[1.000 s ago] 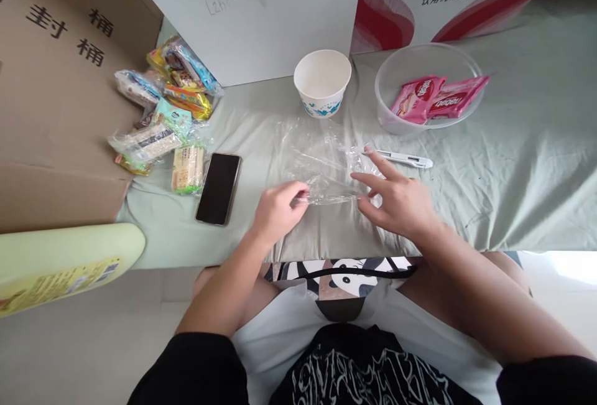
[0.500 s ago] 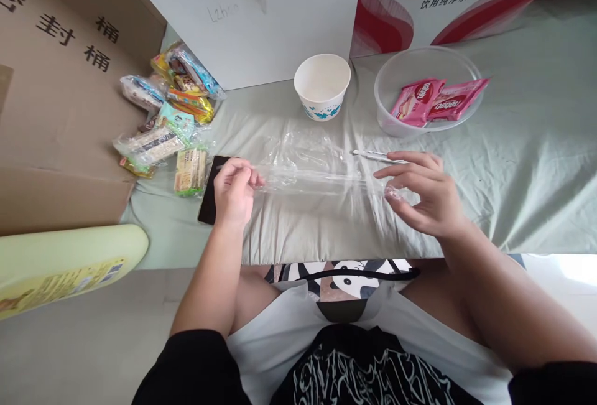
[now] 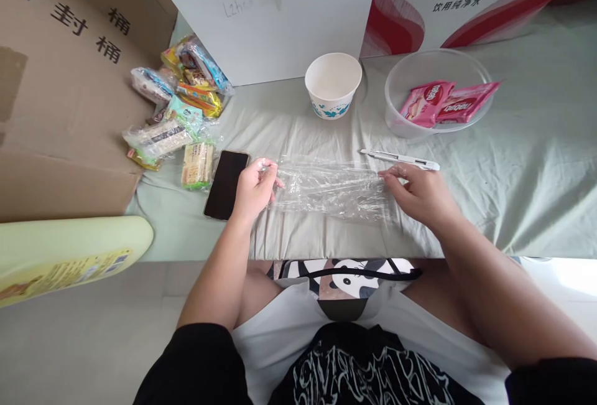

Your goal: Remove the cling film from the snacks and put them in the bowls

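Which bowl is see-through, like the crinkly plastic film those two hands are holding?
The plastic bowl on the right, with two pink Nabati packets in it: it's clear like the film. The other, a paper bowl, is white with blue decorations.

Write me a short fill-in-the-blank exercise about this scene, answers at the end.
1. The left hand and right hand both hold the clear plastic film; the phone lies nearer the ____ one.
2. The packets in the clear tub are mainly coloured ____.
3. The pattern on the white cup is coloured ____.
4. The white cutter lies nearer the ____ hand.
Missing words: left; pink; blue; right.
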`<action>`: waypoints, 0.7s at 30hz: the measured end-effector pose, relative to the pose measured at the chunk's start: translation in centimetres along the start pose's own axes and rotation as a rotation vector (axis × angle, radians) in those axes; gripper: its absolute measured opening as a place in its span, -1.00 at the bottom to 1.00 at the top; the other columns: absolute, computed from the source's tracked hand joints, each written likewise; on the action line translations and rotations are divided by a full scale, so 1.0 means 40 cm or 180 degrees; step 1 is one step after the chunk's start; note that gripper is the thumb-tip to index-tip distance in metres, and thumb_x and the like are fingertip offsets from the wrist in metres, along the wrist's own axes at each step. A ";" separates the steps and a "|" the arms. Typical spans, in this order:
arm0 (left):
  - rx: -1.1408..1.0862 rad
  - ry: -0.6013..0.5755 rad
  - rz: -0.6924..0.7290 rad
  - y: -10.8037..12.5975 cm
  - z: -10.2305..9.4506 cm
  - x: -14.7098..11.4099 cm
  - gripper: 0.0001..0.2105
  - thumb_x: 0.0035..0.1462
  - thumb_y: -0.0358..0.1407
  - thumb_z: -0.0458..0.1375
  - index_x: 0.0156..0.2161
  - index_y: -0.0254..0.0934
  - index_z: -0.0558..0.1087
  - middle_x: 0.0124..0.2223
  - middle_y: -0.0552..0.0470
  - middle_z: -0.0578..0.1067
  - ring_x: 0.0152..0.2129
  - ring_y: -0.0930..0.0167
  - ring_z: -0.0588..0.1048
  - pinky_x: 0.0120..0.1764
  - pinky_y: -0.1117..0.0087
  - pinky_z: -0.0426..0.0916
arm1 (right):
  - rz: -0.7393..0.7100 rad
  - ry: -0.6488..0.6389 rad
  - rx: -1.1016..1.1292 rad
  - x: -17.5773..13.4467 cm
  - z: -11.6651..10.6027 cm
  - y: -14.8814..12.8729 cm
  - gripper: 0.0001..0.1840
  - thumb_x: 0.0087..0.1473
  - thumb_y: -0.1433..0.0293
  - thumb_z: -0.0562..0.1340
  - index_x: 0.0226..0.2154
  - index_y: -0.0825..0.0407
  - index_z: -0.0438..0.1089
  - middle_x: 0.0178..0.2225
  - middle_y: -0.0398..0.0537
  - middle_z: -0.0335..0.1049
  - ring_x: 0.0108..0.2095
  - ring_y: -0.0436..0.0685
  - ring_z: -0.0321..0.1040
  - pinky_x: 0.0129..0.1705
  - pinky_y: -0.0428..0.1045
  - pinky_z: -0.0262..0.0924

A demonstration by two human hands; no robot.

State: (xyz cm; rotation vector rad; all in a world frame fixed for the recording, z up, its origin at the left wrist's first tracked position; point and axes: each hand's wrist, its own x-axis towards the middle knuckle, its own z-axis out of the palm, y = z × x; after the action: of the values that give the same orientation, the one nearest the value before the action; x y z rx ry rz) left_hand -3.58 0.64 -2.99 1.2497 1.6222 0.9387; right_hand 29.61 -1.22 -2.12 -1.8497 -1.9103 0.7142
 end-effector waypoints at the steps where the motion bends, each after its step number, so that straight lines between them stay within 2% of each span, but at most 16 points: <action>1: 0.0082 -0.0074 -0.0023 0.000 -0.002 -0.003 -0.79 0.16 -0.12 0.23 -0.28 -0.23 0.42 -0.53 0.14 0.51 -0.84 0.57 0.27 -0.74 0.51 0.11 | 0.0025 -0.0032 -0.0133 -0.004 -0.001 0.002 -0.78 0.14 0.23 0.17 -0.35 -0.02 0.47 -0.51 -0.07 0.51 -0.58 0.11 0.33 -0.43 0.02 0.09; 4: 0.0531 -0.0252 -0.0033 -0.001 -0.008 -0.010 -0.83 0.19 -0.16 0.20 -0.27 -0.23 0.44 -0.52 0.13 0.52 -0.79 0.54 0.31 -0.64 0.47 0.23 | 0.0104 -0.0058 -0.0594 -0.022 -0.007 0.012 -0.73 0.08 0.24 0.21 -0.17 -0.05 0.48 -0.39 -0.05 0.58 -0.53 0.15 0.34 -0.47 -0.01 -0.01; 7: 0.1350 -0.0222 0.0348 -0.002 -0.007 -0.014 -0.82 0.15 -0.22 0.26 -0.16 -0.23 0.50 -0.43 0.09 0.57 -0.56 0.42 0.50 -0.35 0.36 0.44 | 0.0012 0.0122 -0.0955 -0.033 -0.014 0.018 -0.52 0.04 0.19 0.26 0.02 -0.04 0.44 -0.28 0.03 0.56 -0.52 0.16 0.31 -0.50 0.00 -0.02; 9: 0.1821 -0.0080 0.0791 0.001 0.001 -0.013 -0.68 0.07 -0.25 0.35 -0.05 -0.23 0.51 -0.15 -0.06 0.61 -0.20 0.27 0.59 -0.05 0.21 0.47 | -0.0289 0.0276 -0.0770 -0.032 -0.014 0.016 -0.49 0.04 0.16 0.27 0.03 -0.01 0.45 -0.20 0.10 0.52 -0.42 0.21 0.39 -0.45 0.04 0.14; 11: 0.2064 -0.0052 0.1133 0.006 0.015 -0.010 -0.53 0.01 -0.26 0.42 0.05 -0.21 0.50 0.17 -0.18 0.50 0.13 0.11 0.47 0.19 0.05 0.35 | -0.0636 0.0404 -0.0338 -0.026 -0.010 0.012 -0.57 0.10 0.15 0.24 -0.02 -0.01 0.47 -0.15 0.12 0.51 -0.26 0.27 0.48 -0.29 0.12 0.32; 13: 0.2098 -0.0337 0.1312 0.012 0.032 -0.007 -0.46 0.01 -0.30 0.43 0.12 -0.18 0.46 0.26 -0.18 0.43 0.26 0.06 0.35 0.29 -0.01 0.24 | -0.0858 0.0466 0.0020 -0.019 -0.004 0.007 -0.66 0.16 0.17 0.22 -0.08 -0.02 0.48 -0.13 0.10 0.52 -0.14 0.30 0.51 -0.13 0.17 0.38; 15: 0.1916 -0.0782 0.1347 0.018 0.051 -0.007 -0.52 0.08 -0.39 0.37 0.12 -0.17 0.45 0.12 -0.12 0.54 0.17 0.14 0.44 0.25 0.04 0.29 | -0.0961 0.0457 0.0222 -0.013 -0.001 0.005 -0.72 0.18 0.20 0.23 -0.12 -0.03 0.48 -0.13 0.08 0.54 -0.09 0.32 0.52 -0.04 0.21 0.39; 18: 0.1253 -0.1390 0.1224 0.031 0.072 -0.018 -0.62 0.14 -0.46 0.26 0.06 -0.16 0.45 -0.14 0.04 0.59 -0.12 0.33 0.57 0.08 0.22 0.42 | -0.0997 0.0336 0.0647 -0.007 -0.005 0.001 -0.76 0.15 0.23 0.30 -0.14 -0.05 0.47 -0.09 0.06 0.56 0.00 0.33 0.51 0.09 0.26 0.37; 21: 0.0376 -0.2176 0.1012 0.051 0.084 -0.041 -0.60 0.11 -0.43 0.29 0.06 -0.13 0.43 -0.22 0.09 0.55 -0.26 0.42 0.58 -0.07 0.32 0.46 | -0.1207 -0.0306 0.1574 -0.009 -0.019 -0.017 -0.57 0.14 0.16 0.35 0.03 -0.08 0.42 0.11 0.07 0.51 0.20 0.32 0.42 0.27 0.28 0.28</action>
State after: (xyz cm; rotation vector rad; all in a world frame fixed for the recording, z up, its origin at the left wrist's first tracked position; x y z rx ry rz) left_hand 0.44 -0.35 -1.99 1.7103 0.9649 0.5046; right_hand 29.55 -1.49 -1.07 -1.1370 -1.8502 1.0386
